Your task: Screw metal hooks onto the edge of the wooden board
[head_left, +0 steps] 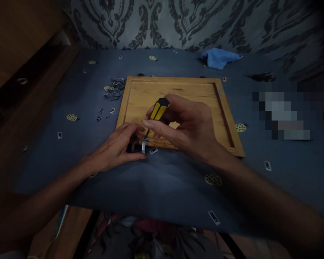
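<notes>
A framed wooden panel (172, 92) lies on the dark blue tablecloth. At its near left edge a small metal fitting (144, 145) sits by the frame. My left hand (118, 145) is closed around this fitting, with fingertips above it and thumb below. Between the thumb and fingers of my right hand (189, 126) is a screwdriver (160, 109) with a yellow and black handle. The screwdriver is tilted, and its tip reaches down to the fitting. Several small dark holes show along the near frame edge, right of the fitting.
Several metal hooks or hinges (115, 90) lie left of the panel, with small screws (99, 116) nearer. A blue cloth (220, 58) rests at the back right, near a dark object (263, 77). A patterned covering rises behind the tablecloth (151, 187). Wooden furniture (21, 39) stands left.
</notes>
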`<state>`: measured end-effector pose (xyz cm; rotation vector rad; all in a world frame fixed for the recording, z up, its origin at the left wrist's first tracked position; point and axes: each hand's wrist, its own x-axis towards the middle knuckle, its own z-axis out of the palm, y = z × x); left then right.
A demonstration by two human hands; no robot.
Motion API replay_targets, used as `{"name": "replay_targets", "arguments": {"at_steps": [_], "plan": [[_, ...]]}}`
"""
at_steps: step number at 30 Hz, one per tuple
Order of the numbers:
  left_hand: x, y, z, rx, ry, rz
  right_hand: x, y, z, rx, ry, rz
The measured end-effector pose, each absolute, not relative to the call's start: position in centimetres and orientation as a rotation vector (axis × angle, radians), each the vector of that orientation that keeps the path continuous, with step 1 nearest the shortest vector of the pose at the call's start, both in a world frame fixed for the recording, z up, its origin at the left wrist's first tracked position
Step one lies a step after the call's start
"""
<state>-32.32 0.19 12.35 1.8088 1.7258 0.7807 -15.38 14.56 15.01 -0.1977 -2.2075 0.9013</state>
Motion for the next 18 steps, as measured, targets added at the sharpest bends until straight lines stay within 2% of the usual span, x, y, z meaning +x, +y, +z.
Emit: {"name": "replay_targets", "arguments": {"at_steps": [12,18], "plan": [[-32.2,0.1,12.2,1.812,1.745,0.799,-15.7,14.2,14.9,-0.252,-2.135,0.914],[-32.3,0.1,12.1,1.783,1.765,0.799,-15.2,15.0,16.3,-0.058,-2.333,1.014]]}}
